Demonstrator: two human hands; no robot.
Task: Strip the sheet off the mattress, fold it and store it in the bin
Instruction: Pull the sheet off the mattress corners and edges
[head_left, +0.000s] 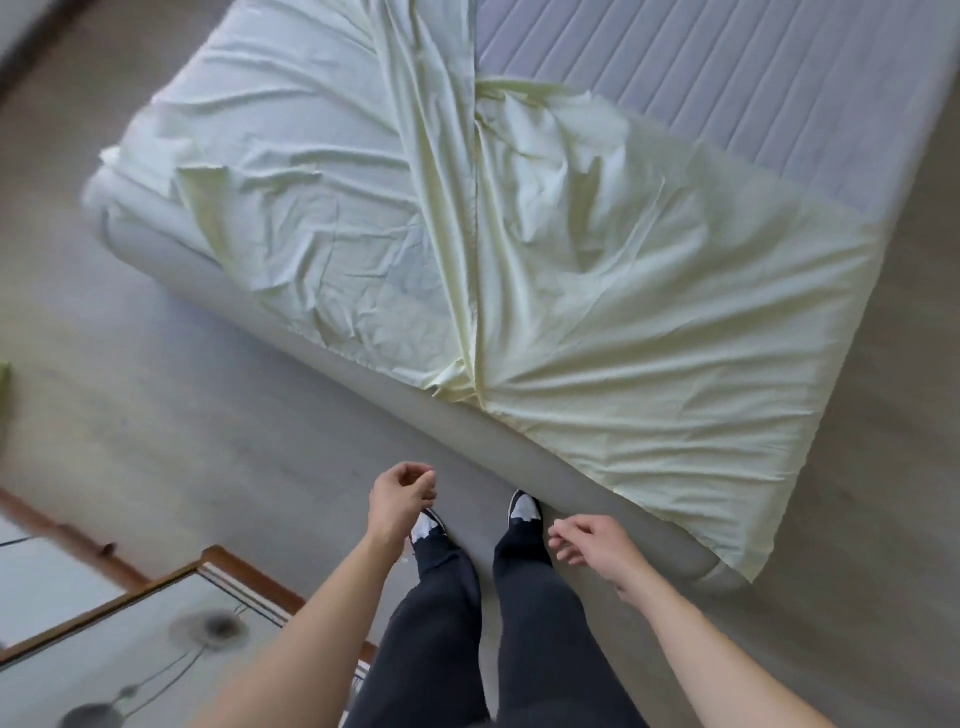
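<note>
1. Sheet (519, 249) is already loose on the mattress (753, 104), bunched in a ridge toward 12 o'clock; I judge the stripping almost done and the folding not yet begun.
2. Left hand (400, 491) at 7 o'clock and right hand (592, 543) at 5 o'clock hang loosely curled, holding nothing.
3. The next move calls for gripping the near edge at 1 o'clock.
4. No bin is visible.
</note>
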